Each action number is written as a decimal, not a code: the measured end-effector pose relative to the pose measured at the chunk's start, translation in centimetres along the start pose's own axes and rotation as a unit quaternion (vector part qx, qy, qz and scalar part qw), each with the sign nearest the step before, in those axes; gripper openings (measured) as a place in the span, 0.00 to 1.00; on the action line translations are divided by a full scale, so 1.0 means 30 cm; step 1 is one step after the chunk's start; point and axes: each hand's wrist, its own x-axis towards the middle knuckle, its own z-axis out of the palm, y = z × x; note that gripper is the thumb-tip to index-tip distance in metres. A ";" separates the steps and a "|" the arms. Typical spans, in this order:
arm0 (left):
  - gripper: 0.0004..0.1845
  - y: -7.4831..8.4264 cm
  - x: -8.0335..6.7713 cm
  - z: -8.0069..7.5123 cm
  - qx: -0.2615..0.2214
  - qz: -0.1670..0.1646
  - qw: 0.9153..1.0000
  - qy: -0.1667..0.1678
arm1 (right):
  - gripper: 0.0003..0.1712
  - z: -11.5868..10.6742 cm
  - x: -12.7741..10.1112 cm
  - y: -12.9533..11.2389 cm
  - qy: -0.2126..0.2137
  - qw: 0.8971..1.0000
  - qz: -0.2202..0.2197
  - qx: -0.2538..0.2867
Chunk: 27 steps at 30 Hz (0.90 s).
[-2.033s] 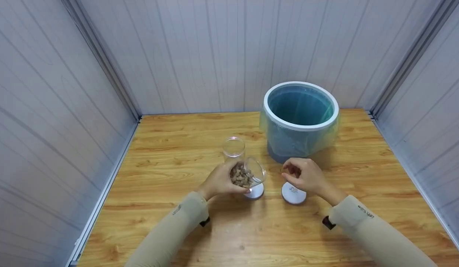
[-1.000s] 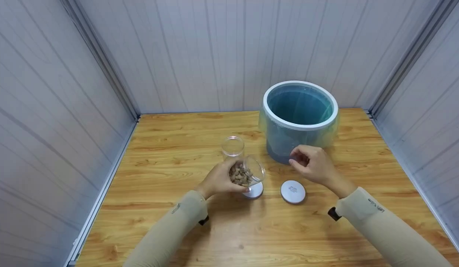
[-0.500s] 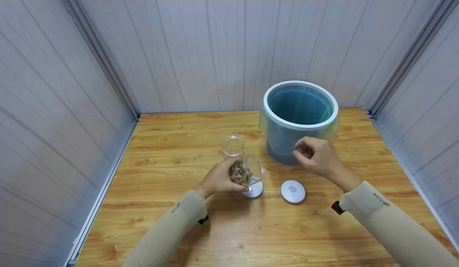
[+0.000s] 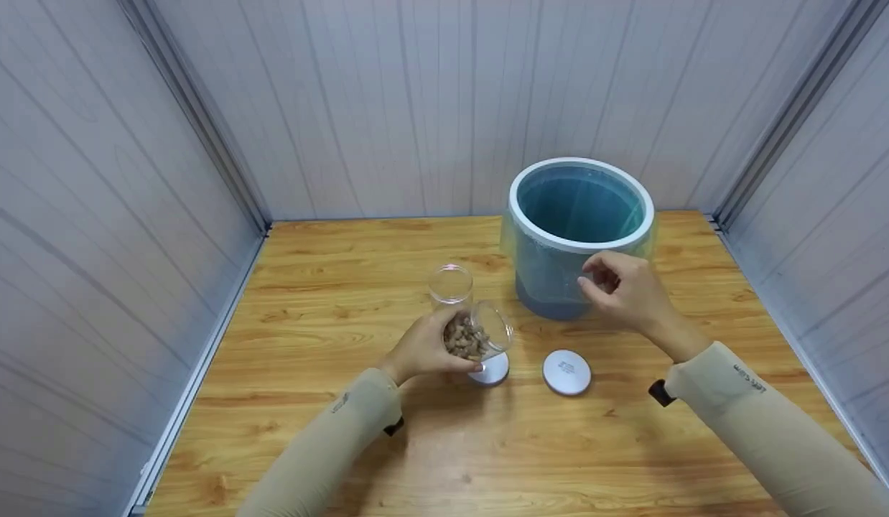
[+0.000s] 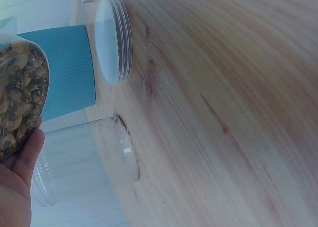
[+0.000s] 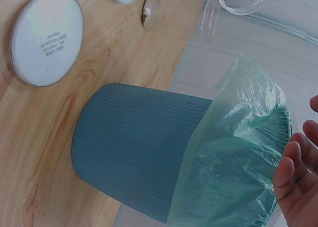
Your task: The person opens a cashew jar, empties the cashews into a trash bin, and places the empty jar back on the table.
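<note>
My left hand [image 4: 429, 349] grips a clear jar [image 4: 480, 336] tilted on its side with its mouth toward the right, partly filled with brown nuts [image 5: 17, 103]. An empty clear jar [image 4: 450, 284] stands upright just behind it. My right hand [image 4: 601, 283] hovers at the front rim of the blue bin [image 4: 552, 287]. Its fingers are curled with the tips pinched together on a small brown piece that barely shows. In the right wrist view only the fingertips [image 6: 290, 175] appear, beside the bin's green liner [image 6: 238, 152].
Two round white lids lie on the wooden table [image 4: 344, 431]: one [image 4: 566, 372] in the open, one [image 4: 493, 370] partly under the tilted jar. The bin stands at the back right. Grey panel walls close in three sides.
My right hand has risen from beside the jar's mouth, over the lid, up to the bin's front rim. The left hand and tilted jar have stayed put.
</note>
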 end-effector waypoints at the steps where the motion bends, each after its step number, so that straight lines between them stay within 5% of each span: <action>1: 0.50 -0.001 0.001 0.001 0.003 0.000 1.000 0.000 | 0.06 -0.004 0.003 0.001 0.004 1.000 0.001 -0.001; 27: 0.51 0.004 0.014 0.007 0.005 -0.004 1.000 0.002 | 0.05 -0.090 0.063 0.046 0.045 0.997 0.060 -0.027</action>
